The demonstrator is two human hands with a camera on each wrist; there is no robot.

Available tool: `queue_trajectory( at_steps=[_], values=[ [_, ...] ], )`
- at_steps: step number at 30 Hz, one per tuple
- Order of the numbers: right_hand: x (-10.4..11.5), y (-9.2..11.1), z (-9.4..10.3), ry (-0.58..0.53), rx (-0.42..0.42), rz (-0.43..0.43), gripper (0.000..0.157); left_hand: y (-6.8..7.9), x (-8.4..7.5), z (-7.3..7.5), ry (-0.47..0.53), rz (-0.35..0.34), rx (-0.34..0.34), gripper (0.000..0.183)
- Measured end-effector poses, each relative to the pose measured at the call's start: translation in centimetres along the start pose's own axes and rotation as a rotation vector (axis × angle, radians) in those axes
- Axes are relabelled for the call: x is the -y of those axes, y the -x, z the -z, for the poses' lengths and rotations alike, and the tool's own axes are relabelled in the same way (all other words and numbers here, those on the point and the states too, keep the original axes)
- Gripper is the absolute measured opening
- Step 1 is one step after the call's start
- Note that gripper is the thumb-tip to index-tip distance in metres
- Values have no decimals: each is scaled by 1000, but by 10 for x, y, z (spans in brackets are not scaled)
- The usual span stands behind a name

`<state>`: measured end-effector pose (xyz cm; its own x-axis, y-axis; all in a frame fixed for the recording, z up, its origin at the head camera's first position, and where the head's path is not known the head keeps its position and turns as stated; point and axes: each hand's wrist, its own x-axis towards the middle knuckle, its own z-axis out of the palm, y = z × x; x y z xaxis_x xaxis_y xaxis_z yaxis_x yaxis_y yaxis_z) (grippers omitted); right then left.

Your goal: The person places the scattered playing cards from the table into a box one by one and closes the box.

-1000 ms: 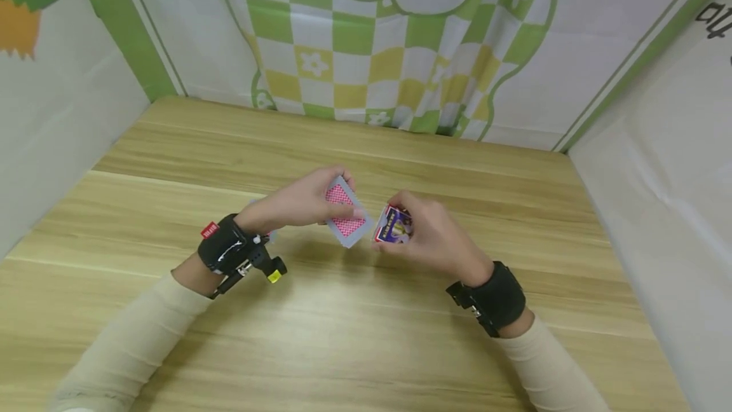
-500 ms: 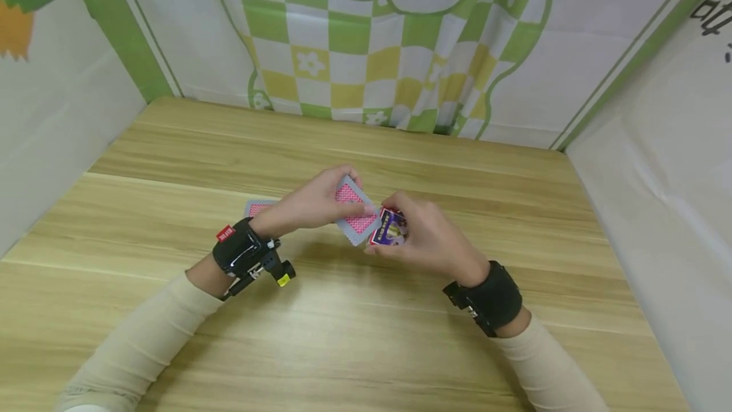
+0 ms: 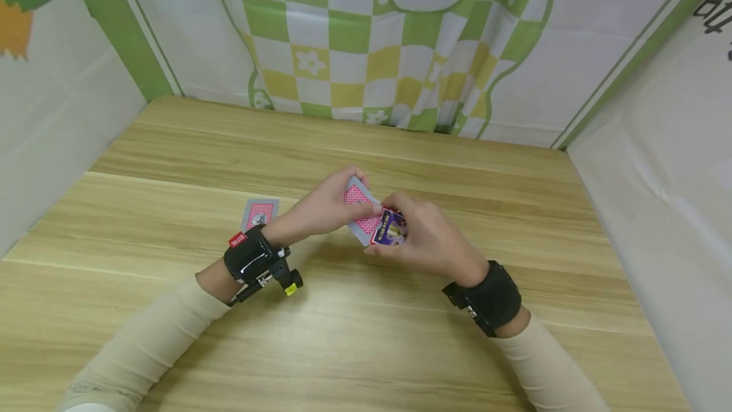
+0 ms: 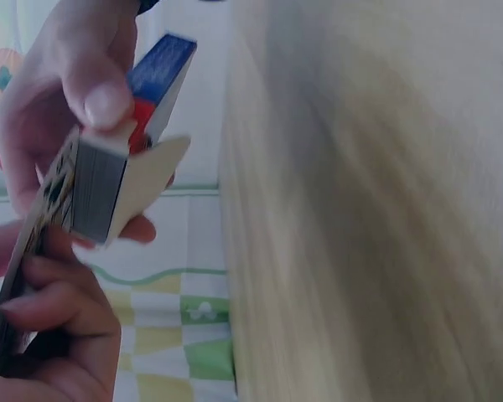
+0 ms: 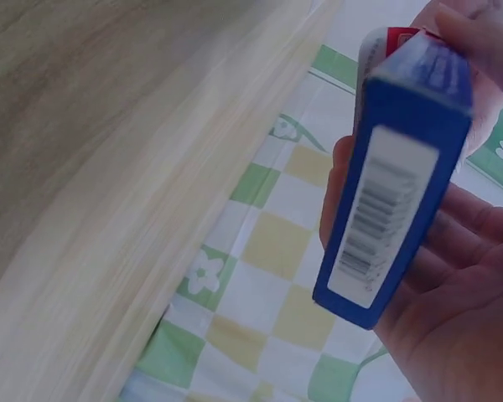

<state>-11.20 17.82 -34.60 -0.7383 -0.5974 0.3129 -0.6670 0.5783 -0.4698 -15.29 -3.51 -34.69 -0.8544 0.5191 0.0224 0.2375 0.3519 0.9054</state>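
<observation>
My left hand (image 3: 326, 205) pinches a stack of playing cards (image 3: 356, 194), red-patterned backs up, the thumb lying over the top one. My right hand (image 3: 440, 240) grips a small card box (image 3: 394, 229) by its sides, thumb and fingers on opposite edges. The corner of the cards overlaps the box's near end in the head view. In the left wrist view, a pale flap (image 4: 155, 180) stands out from the box's open end beside a layered grey edge. The right wrist view shows the box's blue end with a barcode (image 5: 373, 218).
Another red-backed playing card (image 3: 260, 210) lies on the wooden table (image 3: 366, 336), left of the hands and partly behind the left wrist strap (image 3: 250, 256). A green-and-white checked curtain (image 3: 354, 37) hangs behind the table, with white side panels left and right.
My left hand has moved right with the cards, bringing them up against the box. The card on the table has come into view from behind the left wrist. My right hand has barely shifted.
</observation>
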Motion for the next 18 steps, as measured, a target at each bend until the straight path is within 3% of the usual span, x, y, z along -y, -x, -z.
queue_trajectory(
  at_steps=[6, 15, 18],
  values=[
    [-2, 1, 0, -1, -2, -11, 59, 1, -1, -7, -4, -8, -108, 39],
    [-4, 0, 4, -16, -35, -7, 61, 4, -8, -15, 53, -19, -193, 35],
    [-4, 0, 5, -11, -51, -6, 60, 2, -4, -24, 56, -31, -207, 34]
  ],
)
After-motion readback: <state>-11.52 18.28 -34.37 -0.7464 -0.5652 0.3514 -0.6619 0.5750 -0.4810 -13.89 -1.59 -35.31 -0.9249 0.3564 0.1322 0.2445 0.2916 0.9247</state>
